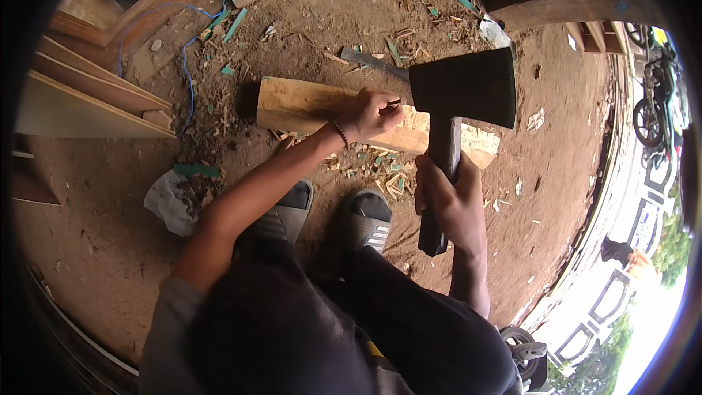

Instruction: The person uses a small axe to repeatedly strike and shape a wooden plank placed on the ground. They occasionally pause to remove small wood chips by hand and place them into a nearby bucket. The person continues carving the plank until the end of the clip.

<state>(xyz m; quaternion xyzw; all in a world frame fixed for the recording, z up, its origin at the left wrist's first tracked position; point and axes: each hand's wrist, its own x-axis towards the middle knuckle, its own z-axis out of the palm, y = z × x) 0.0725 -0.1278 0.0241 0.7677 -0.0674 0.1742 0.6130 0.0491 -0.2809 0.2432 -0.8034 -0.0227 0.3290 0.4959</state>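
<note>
My right hand (455, 197) is closed around the dark handle of a hatchet (468, 88). Its broad black head is raised above the right part of a thick, pale wooden beam (292, 106). Over the middle of the beam, my left hand (374, 115) is closed in a fist. The dark end of a small rod (394, 104) sticks out between its thumb and fingers; the rest is hidden in the grip. Just beyond the beam lies a flat, grey metal bar (373, 62), whose right end passes behind the hatchet head.
Wood chips (395, 175) and green-painted splinters litter the dirt around my sandalled feet (369, 216). Wooden panels (95, 95) stand at left, near a blue cord (189, 77) and a crumpled white bag (172, 201). A thick timber (578, 9) crosses the far right; motorcycles (649, 113) stand beyond.
</note>
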